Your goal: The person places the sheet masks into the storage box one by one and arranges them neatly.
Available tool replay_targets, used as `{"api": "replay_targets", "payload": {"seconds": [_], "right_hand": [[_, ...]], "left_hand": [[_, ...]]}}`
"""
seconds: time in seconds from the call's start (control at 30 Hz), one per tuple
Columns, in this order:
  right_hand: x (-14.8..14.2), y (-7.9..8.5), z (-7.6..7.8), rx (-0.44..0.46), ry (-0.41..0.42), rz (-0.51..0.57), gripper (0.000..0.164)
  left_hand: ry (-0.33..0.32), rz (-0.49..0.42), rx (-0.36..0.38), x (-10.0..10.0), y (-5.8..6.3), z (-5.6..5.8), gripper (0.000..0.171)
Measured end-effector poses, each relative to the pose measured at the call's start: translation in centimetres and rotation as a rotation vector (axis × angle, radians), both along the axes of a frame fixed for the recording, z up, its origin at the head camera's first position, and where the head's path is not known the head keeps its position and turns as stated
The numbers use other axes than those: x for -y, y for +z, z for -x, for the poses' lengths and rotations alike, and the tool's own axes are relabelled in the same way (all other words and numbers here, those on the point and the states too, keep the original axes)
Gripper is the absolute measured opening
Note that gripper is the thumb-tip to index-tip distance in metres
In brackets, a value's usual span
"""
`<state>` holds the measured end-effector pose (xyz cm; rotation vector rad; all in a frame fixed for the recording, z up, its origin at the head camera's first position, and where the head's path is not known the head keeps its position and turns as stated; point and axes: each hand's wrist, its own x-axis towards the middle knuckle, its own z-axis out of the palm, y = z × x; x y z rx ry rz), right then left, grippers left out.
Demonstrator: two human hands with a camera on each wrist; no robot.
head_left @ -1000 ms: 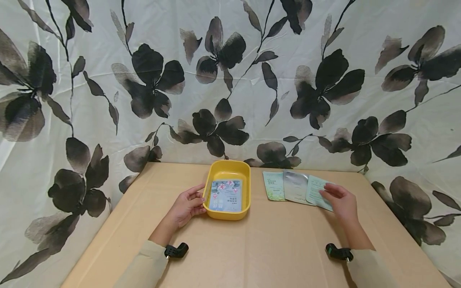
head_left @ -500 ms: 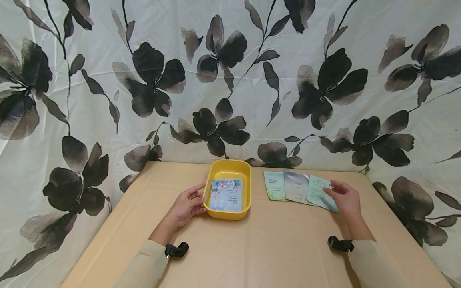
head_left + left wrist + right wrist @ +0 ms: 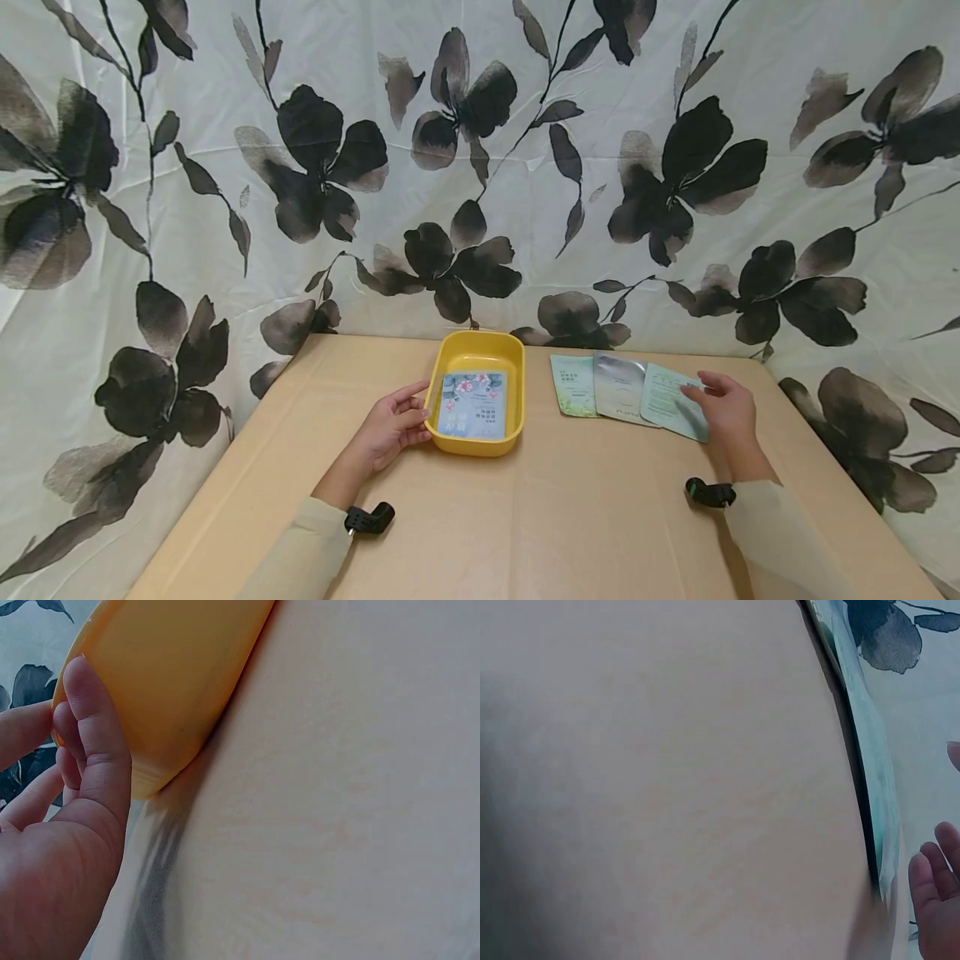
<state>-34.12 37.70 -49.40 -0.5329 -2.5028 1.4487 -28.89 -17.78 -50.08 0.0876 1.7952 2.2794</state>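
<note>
A yellow plastic tray (image 3: 475, 447) holds a blue floral sachet (image 3: 472, 406), lying flat inside. My left hand (image 3: 390, 429) is at the tray's left side, its fingertips touching the rim and the outer wall; the left wrist view shows the thumb (image 3: 101, 742) against that wall. Three flat sachets lie fanned on the right: a green-and-white one (image 3: 575, 386), a silver one (image 3: 618, 390) and a pale green one (image 3: 675, 402). My right hand (image 3: 727, 412) hovers at the pale green sachet's right edge, fingers loosely bent, holding nothing.
A tan cloth-like surface covers the table (image 3: 570, 517). Behind it hangs a white curtain (image 3: 555, 250) with dark flower prints, meeting the table's back edge. Each wrist wears a black camera band (image 3: 369, 518).
My right hand has slid a little right, off the pale green sachet, exposing more of it. The left hand and the tray have stayed in place.
</note>
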Motion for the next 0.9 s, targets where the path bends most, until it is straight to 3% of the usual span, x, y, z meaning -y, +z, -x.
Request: {"api": "replay_targets", "payload": {"seconds": [0.37,0.9], "right_hand": [[-0.7,-0.3,0.8,0.051,-0.048,0.022,0.063],[-2.2,-0.9,2.6,0.145,-0.001,0.033,0.072]], "left_hand": [[0.004,0.018,0.007,-0.1,-0.1,0.2,0.066],[0.011,0.018,0.010,0.0,-0.1,0.2,0.067]]}}
